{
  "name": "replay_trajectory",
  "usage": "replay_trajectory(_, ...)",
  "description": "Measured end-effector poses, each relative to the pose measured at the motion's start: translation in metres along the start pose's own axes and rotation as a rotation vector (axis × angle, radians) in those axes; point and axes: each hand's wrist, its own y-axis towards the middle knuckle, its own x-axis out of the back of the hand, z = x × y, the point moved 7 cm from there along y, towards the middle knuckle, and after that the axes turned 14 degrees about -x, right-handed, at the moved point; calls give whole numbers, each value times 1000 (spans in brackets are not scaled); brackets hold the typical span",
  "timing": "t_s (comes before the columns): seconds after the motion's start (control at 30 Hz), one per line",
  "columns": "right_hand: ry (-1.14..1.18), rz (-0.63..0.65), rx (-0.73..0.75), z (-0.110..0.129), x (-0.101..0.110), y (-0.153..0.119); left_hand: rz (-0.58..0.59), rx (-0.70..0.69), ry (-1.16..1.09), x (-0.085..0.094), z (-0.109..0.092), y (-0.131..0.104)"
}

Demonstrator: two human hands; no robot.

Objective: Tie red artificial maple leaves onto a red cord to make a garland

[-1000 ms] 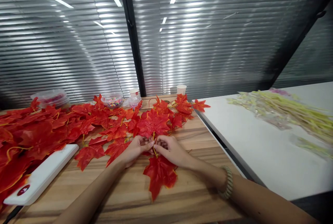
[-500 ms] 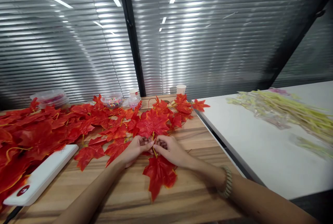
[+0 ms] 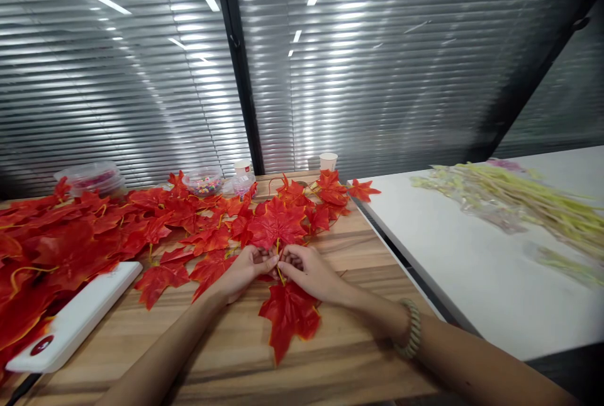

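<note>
Bright glare on blinds, blurred right edge.

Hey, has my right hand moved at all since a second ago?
No, your right hand shows no clear shift against the white device lying on the wooden table; it's still at the yellow stem.
</note>
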Motion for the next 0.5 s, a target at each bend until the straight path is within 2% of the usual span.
replay_trajectory(0.5, -61, -33, 20, 3, 2, -2, -81, 27, -12, 4, 2, -3)
